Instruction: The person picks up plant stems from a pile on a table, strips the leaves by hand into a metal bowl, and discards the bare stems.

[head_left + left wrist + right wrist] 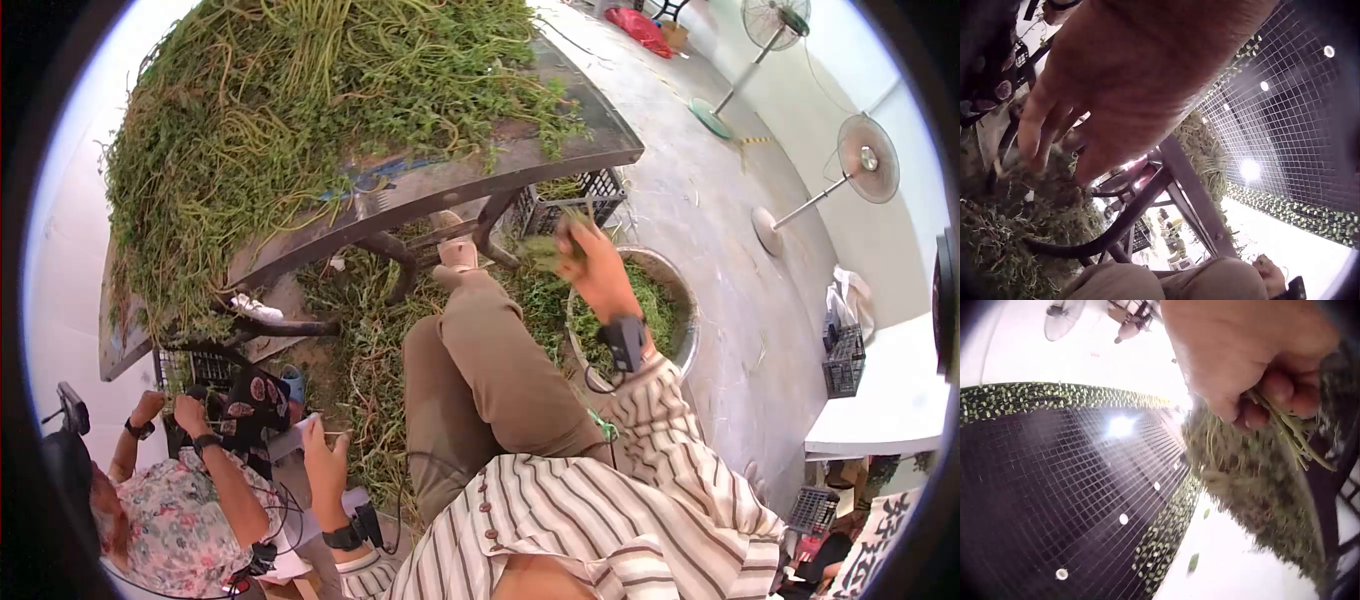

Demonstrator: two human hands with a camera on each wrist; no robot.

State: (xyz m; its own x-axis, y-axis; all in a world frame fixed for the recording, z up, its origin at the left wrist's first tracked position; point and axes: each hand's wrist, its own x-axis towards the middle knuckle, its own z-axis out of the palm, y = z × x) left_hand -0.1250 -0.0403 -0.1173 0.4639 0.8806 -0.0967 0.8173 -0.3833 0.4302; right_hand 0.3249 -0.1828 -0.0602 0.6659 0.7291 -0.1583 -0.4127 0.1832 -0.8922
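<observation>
My right hand grips a small bunch of green stems above the round tub beside my knees. In the right wrist view the curled fingers of that hand pinch cut stems, whose ends stick out below. My left hand is raised left of my legs, fingers loosely bent; a thin pale line crosses between finger and thumb, too small to identify. The left wrist view shows this hand with relaxed fingers over blurred greenery. A large heap of leafy stems covers the table.
Stems litter the floor under the table. A black crate stands by the tub. At the lower left another person sits close to my left hand. Two standing fans and a white table are on the right.
</observation>
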